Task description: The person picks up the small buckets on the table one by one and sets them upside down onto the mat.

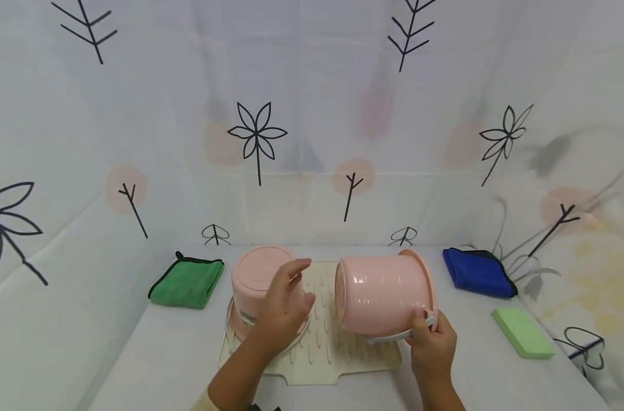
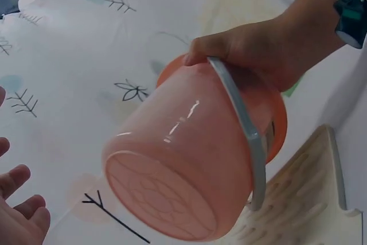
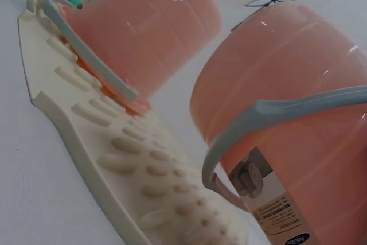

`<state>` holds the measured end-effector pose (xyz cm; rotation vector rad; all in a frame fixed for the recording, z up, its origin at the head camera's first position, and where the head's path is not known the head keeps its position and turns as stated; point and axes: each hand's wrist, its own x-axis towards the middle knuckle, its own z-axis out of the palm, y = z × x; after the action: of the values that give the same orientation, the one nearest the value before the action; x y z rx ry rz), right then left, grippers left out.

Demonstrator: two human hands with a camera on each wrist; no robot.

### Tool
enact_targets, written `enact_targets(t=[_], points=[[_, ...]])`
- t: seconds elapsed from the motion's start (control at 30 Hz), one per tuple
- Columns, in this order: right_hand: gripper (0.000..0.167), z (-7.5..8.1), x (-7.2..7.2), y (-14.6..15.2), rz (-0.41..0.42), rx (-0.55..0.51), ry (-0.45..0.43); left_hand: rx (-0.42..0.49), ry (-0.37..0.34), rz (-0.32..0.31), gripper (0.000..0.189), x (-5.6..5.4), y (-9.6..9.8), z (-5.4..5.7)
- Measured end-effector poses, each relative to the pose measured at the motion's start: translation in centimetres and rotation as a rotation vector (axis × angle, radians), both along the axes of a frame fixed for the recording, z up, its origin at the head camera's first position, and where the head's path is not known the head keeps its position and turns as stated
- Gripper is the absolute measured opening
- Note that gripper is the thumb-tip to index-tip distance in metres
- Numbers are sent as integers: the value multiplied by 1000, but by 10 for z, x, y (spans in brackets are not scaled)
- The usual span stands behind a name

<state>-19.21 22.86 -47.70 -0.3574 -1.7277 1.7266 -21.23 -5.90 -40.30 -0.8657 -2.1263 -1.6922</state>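
Note:
My right hand (image 1: 433, 349) grips a pink plastic bucket (image 1: 381, 291) at its rim, thumb on the outer wall. The bucket lies tipped on its side above a cream washboard (image 1: 319, 357), its base facing left. Its grey handle (image 2: 238, 104) hangs along the wall, and a printed label (image 3: 269, 199) shows in the right wrist view. A second pink bucket (image 1: 258, 271) stands upside down on the left half of the board. My left hand (image 1: 281, 311) is in front of that one, holding nothing, with fingers apart; its fingertips (image 2: 17, 179) show in the left wrist view.
A folded green cloth (image 1: 189, 282) lies at the left of the white table (image 1: 153, 365). On the right are a folded blue cloth (image 1: 477, 273) and a light green sponge block (image 1: 522, 333). A patterned white curtain (image 1: 312, 114) hangs behind and at both sides.

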Motion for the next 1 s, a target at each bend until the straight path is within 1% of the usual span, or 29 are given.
enact_targets(t=[0.1,0.17,0.23,0.33,0.4,0.5,0.67,0.77,0.87,0.93,1.0], points=[[33,0,1,0,-2,-6,-31,-38,-145,-25,61,-8,19,0],[34,-1,1,0,-4,0,-49,-85,-236,-7,66,-14,28,-4],[34,-1,1,1,-1,4,-44,-101,-299,3,71,-21,36,-10],[28,-2,0,2,-2,12,-10,-75,-323,-5,73,-32,46,-19],[20,-1,0,2,2,-4,28,-42,-331,-33,75,-38,52,-23],[12,0,0,1,10,-40,69,-55,-353,-56,80,-46,57,-30],[23,1,0,-1,36,-73,109,-139,-351,-114,97,-57,60,-40],[23,1,1,-2,38,-85,110,-157,-359,-170,109,-59,58,-44],[17,1,1,-2,37,-82,88,-166,-389,-209,120,-58,56,-48],[15,1,2,-2,35,-74,74,-178,-402,-220,127,-57,55,-49],[14,1,2,-2,31,-59,63,-203,-399,-214,135,-56,55,-52]])
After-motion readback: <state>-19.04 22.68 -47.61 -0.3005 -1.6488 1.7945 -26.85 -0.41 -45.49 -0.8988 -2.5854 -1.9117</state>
